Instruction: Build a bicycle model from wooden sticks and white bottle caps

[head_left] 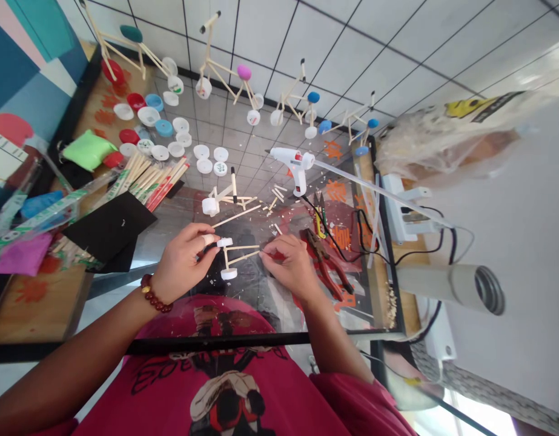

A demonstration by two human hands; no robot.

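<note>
A small frame of wooden sticks (243,257) with two white bottle caps (229,274) as wheels lies across the glass tabletop in front of me. My left hand (185,261) pinches the upper cap (224,242) between thumb and fingers. At the frame's other end, my right hand (288,261) has its fingertips closed on the tips of the two sticks. Just above my left hand lies a loose stick (237,216). Beyond it, another stick-and-cap piece (211,206) with a black-tipped upright rests on the glass.
A white glue gun (298,166) stands further back, its cord running right. Red-handled pliers (325,266) and yellow-handled cutters (320,219) lie right of my hand. Finished stick tricycles (286,109) line the back wall. Bottle caps (160,152), stick bundles (138,175) and black sheets (110,225) fill the left.
</note>
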